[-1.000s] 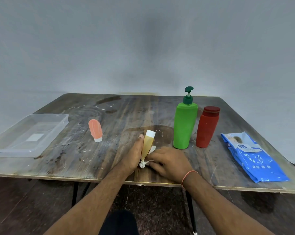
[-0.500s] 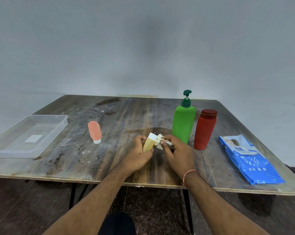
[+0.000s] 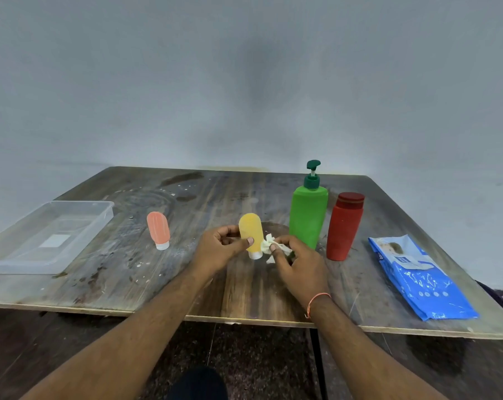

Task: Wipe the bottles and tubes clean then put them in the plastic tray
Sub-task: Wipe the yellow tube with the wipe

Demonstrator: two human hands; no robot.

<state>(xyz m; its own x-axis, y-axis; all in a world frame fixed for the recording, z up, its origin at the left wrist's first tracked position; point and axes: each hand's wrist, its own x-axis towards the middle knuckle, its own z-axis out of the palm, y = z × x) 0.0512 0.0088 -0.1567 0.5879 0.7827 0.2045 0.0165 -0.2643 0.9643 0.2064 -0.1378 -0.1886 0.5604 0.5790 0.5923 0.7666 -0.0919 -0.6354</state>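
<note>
Yellow plastic now shows cap-down: the tube [image 3: 251, 234] has been flipped since 0.5 s ago, when its white cap pointed up, so its rounded end is now on top. It is pinched between the thumb and fingers of the left hand [image 3: 219, 249], just left of the green pump bottle [image 3: 308, 215]. A crumpled wipe [image 3: 269, 246] is gripped by the right hand [image 3: 298, 262] and pressed against the tube's lower side near the cap. This suggests the cap end is being cleaned, with wiping of this tube probably near its end. The tray [image 3: 46, 237] sits far left of the pump bottle, nothing in it; the orange tube [image 3: 158, 230] and the red bottle [image 3: 344, 226] appear untouched.
</note>
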